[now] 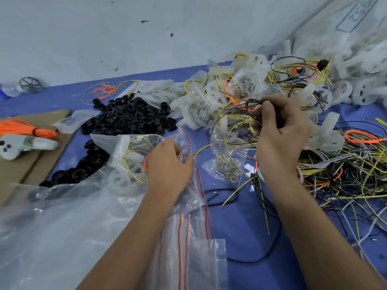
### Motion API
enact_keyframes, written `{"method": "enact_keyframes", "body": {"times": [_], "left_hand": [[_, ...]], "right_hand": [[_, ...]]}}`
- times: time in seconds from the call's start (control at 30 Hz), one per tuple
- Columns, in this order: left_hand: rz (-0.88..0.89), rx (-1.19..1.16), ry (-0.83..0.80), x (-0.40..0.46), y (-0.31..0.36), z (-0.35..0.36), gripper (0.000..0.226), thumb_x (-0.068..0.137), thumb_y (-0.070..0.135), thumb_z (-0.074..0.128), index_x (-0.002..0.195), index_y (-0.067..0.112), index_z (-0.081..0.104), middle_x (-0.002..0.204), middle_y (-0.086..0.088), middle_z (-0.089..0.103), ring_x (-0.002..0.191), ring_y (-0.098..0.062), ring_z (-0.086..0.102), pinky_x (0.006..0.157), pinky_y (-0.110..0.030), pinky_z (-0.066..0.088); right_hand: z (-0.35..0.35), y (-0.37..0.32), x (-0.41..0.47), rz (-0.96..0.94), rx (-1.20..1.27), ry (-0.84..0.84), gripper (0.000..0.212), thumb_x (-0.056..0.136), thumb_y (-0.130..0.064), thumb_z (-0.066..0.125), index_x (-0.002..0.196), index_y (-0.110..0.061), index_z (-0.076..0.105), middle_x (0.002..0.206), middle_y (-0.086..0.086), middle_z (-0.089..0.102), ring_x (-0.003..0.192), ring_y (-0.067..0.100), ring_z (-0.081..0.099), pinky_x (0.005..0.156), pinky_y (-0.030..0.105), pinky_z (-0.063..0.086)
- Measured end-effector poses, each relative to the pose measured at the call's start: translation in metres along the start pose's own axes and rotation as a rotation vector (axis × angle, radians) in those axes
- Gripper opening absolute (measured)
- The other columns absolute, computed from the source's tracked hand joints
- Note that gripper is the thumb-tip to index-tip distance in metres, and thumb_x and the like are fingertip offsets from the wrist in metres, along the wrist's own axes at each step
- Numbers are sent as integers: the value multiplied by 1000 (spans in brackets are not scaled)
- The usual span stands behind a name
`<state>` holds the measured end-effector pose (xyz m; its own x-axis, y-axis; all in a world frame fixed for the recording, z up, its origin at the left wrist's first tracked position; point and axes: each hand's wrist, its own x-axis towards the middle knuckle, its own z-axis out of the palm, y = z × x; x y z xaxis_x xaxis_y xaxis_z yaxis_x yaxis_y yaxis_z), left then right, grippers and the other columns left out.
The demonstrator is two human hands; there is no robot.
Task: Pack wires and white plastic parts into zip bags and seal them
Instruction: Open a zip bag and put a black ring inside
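My left hand (168, 162) grips the mouth of a clear zip bag (134, 155) with a red seal line, lying on the blue table. Inside it show a white plastic wheel part, yellow wire and an orange wire loop. My right hand (276, 130) is raised to the right, its fingers curled round a coil of thin black wire (254, 107) whose ends trail down. A tangle of yellow, black, grey and orange loose wires (345, 174) lies at the right. White plastic wheel parts (356, 84) are heaped at the back right.
A pile of black rings (127, 116) lies behind the bag. Filled zip bags (209, 99) are stacked at centre back, and a small bag of metal rings (227, 164) lies between my hands. Empty zip bags (188, 237) and a large plastic sheet (52, 227) cover the front left. An orange wire bundle (25, 127) rests on cardboard (12, 170).
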<state>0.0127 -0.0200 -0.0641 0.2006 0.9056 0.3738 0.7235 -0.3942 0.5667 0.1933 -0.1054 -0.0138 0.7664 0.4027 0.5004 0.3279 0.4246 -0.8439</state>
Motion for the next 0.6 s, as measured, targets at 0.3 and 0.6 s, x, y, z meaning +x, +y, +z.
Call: {"method": "enact_keyframes", "body": {"times": [0.3, 0.6], "left_hand": [[15, -474, 311, -8, 16, -11, 20, 94, 15, 66, 76, 19, 57, 73, 7, 56, 68, -9, 51, 64, -18, 36], [362, -365, 486, -14, 25, -15, 14, 94, 15, 67, 81, 10, 66, 85, -2, 60, 77, -18, 54, 70, -26, 41]], "right_hand": [[32, 10, -34, -30, -251, -275, 9, 90, -13, 71, 83, -18, 67, 69, -5, 71, 62, 15, 70, 64, 42, 59], [43, 9, -41, 105, -227, -407, 4, 88, -9, 75, 84, -10, 75, 72, 2, 74, 63, 14, 71, 57, 25, 54]]}}
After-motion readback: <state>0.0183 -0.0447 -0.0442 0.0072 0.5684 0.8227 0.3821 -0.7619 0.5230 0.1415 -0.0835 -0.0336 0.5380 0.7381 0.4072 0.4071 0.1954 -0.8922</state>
